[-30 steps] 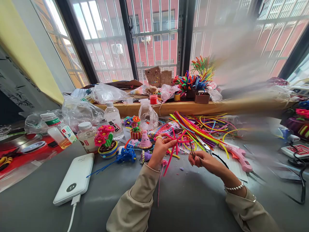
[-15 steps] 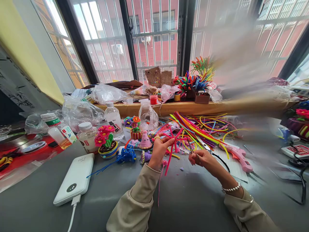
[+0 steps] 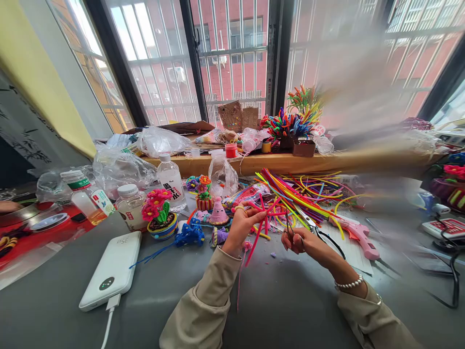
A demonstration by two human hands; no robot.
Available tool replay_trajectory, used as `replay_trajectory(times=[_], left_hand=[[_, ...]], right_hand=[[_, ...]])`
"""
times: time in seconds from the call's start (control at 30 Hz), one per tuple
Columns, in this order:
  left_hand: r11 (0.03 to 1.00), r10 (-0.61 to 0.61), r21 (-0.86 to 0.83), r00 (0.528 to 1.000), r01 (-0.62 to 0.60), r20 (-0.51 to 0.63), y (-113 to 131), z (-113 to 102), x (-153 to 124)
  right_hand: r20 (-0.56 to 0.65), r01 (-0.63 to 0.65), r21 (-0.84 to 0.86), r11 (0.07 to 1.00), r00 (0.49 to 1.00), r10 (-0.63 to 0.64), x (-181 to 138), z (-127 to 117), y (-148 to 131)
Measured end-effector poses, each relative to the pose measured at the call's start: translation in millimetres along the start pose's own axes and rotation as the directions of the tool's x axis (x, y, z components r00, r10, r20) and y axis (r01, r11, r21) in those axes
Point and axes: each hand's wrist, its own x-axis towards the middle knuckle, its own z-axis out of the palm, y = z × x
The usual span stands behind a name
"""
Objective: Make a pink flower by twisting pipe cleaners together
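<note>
My left hand (image 3: 244,227) pinches several bright pink pipe cleaners (image 3: 256,242) that cross at a common middle and fan out. One strand points down, others stick out up and to the right. My right hand (image 3: 301,241) is closed around the handles of small, dark, slim scissors (image 3: 288,221). Their tips stand upright beside the right-hand end of a pink strand; whether they touch it I cannot tell. Under the left hand lies a small pink pipe-cleaner flower (image 3: 247,245) with a thin trailing stem.
Loose coloured pipe cleaners (image 3: 290,194), larger scissors (image 3: 308,222) and a pink glue gun (image 3: 359,237) lie to the right. Leftward are a flower pot ornament (image 3: 162,225), a blue pipe-cleaner bundle (image 3: 191,233), a white power bank (image 3: 112,271) and bottles (image 3: 170,184).
The pink pipe cleaners have turned slightly in my left hand. My right hand has tilted a little, and the scissors now point more upright. At the far left, part of another hand has appeared.
</note>
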Motion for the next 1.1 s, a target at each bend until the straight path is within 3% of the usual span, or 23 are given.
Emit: replay_trajectory(times=[0.3,0.57,0.77,1.0,1.1], left_hand=[[0.999,-0.053,0.014,0.999,0.052,0.014,-0.9,-2.1,2.8],[1.000,-0.003,-0.015,0.999,0.003,-0.034,-1.4,-2.7,0.8],[1.000,0.014,-0.025,0.999,-0.015,-0.040,-2.6,-3.8,1.9],[1.000,0.009,-0.028,0.998,-0.010,-0.062,-1.4,-1.8,1.0],[1.000,0.006,-0.020,0.999,-0.007,-0.053,-0.1,-1.3,0.7]], right_hand=[[0.041,0.003,-0.023,1.000,0.999,-0.002,-3.7,-9.8,-0.8],[-0.021,-0.021,-0.060,0.998,1.000,0.019,-2.3,-5.7,-3.7],[-0.138,-0.077,-0.037,0.996,0.988,0.072,0.9,-2.3,3.4],[-0.035,-0.010,0.002,1.000,0.999,0.010,-0.5,-0.7,-1.3],[-0.012,-0.059,0.044,0.997,0.998,0.059,-0.6,-1.0,-3.6]])
